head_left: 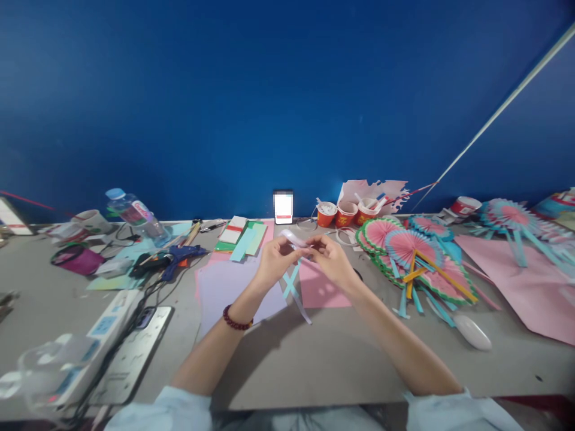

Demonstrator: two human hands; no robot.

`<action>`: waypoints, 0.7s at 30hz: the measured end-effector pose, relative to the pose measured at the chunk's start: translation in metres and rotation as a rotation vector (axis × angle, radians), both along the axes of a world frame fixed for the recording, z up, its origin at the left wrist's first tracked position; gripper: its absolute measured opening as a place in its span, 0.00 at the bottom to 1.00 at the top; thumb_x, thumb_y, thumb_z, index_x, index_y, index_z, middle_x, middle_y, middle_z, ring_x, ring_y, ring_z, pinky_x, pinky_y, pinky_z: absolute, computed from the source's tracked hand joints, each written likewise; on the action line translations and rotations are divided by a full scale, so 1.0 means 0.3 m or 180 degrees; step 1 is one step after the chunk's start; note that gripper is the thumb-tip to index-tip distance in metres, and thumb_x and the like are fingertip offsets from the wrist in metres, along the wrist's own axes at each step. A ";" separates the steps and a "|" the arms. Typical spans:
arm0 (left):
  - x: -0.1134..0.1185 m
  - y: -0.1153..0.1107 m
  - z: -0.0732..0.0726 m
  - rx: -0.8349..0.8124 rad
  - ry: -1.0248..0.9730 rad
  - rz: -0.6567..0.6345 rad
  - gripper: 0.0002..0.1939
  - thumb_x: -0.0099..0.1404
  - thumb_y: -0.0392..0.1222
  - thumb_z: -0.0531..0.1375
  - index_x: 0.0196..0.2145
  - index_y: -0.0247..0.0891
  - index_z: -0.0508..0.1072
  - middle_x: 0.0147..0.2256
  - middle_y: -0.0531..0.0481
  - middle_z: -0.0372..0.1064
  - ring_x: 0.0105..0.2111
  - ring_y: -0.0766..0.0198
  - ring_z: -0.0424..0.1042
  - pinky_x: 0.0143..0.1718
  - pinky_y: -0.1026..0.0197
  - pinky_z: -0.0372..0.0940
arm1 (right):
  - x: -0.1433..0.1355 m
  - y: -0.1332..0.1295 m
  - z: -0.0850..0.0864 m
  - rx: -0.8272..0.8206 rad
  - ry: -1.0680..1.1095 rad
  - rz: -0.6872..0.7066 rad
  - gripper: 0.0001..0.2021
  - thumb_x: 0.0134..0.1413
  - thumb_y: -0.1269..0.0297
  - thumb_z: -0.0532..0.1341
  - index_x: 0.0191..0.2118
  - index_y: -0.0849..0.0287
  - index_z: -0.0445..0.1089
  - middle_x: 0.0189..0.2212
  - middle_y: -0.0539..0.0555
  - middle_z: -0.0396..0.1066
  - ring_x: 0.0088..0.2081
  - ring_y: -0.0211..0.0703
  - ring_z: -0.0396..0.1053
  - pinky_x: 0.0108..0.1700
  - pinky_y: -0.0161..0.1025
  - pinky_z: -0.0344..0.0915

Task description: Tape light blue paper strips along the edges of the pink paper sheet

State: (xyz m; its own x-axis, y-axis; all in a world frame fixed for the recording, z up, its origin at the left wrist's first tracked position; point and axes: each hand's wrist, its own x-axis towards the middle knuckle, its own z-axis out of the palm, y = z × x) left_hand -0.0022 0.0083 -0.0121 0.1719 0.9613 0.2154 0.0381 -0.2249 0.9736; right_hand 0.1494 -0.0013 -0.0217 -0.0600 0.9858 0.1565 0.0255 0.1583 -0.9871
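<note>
My left hand (275,261) and my right hand (329,258) meet above the middle of the table, fingertips pinched close together. Between them is a pale lilac strip (294,238), curved into a loop above the fingertips; whether it is paper or ribbon I cannot tell. A narrow lilac tail (303,311) hangs or lies below the hands. Crossed light blue strips (291,280) show just under my fingers, partly hidden. Beneath are lilac paper sheets (233,293) on the left and a pink paper sheet (321,290) on the right.
Pleated paper fans (415,251) and a white computer mouse (472,333) lie to the right. Red cups (347,214) and an upright phone (283,208) stand at the back. Leftward are a blue glue gun (182,257), a bottle (137,215), a power strip (101,335) and another phone (135,353).
</note>
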 end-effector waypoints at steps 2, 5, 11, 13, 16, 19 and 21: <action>0.002 -0.003 0.000 0.0057 0.0031 0.0059 0.14 0.50 0.48 0.67 0.30 0.34 0.75 0.19 0.54 0.67 0.18 0.70 0.64 0.20 0.67 0.59 | -0.001 -0.003 0.000 0.0016 -0.0034 0.0027 0.13 0.46 0.57 0.63 0.35 0.58 0.66 0.30 0.51 0.70 0.33 0.41 0.69 0.35 0.40 0.66; 0.005 -0.011 0.011 0.0031 -0.0146 0.0194 0.12 0.53 0.48 0.66 0.28 0.35 0.74 0.19 0.54 0.68 0.16 0.71 0.63 0.18 0.67 0.59 | -0.002 -0.009 0.001 0.0082 -0.0118 0.0057 0.12 0.48 0.56 0.62 0.36 0.57 0.66 0.33 0.52 0.70 0.33 0.40 0.68 0.36 0.39 0.66; 0.008 -0.017 0.027 -0.0014 -0.0303 0.0207 0.13 0.54 0.48 0.64 0.30 0.35 0.71 0.23 0.52 0.71 0.14 0.72 0.64 0.15 0.68 0.58 | -0.006 -0.012 -0.006 0.0083 -0.0015 0.0121 0.12 0.49 0.56 0.61 0.38 0.56 0.64 0.35 0.53 0.69 0.34 0.40 0.69 0.37 0.40 0.67; 0.009 -0.013 0.024 -0.0020 -0.0357 0.0210 0.13 0.54 0.48 0.64 0.29 0.35 0.70 0.22 0.52 0.71 0.14 0.72 0.64 0.15 0.68 0.58 | -0.007 -0.009 -0.009 0.0090 -0.0046 0.0104 0.11 0.49 0.57 0.61 0.37 0.56 0.64 0.35 0.53 0.69 0.34 0.40 0.69 0.37 0.40 0.67; 0.008 -0.009 0.017 -0.0007 -0.0467 0.0189 0.14 0.54 0.48 0.64 0.28 0.35 0.69 0.23 0.53 0.71 0.14 0.72 0.64 0.15 0.68 0.58 | -0.006 -0.006 -0.013 0.0111 -0.0148 0.0119 0.11 0.50 0.57 0.61 0.37 0.57 0.65 0.35 0.53 0.69 0.31 0.38 0.68 0.36 0.39 0.66; 0.007 -0.009 0.014 -0.0021 -0.0487 0.0203 0.14 0.54 0.49 0.65 0.28 0.35 0.68 0.23 0.53 0.71 0.14 0.72 0.65 0.15 0.68 0.59 | -0.005 -0.004 -0.014 0.0076 -0.0176 0.0139 0.12 0.50 0.56 0.61 0.38 0.58 0.65 0.33 0.52 0.69 0.30 0.38 0.68 0.34 0.39 0.65; 0.007 -0.009 0.012 -0.0025 -0.0458 0.0235 0.14 0.54 0.48 0.64 0.28 0.35 0.68 0.22 0.54 0.70 0.15 0.71 0.65 0.16 0.68 0.59 | -0.005 -0.004 -0.011 0.0038 -0.0133 0.0122 0.13 0.49 0.55 0.62 0.37 0.58 0.66 0.32 0.51 0.69 0.30 0.38 0.68 0.34 0.39 0.65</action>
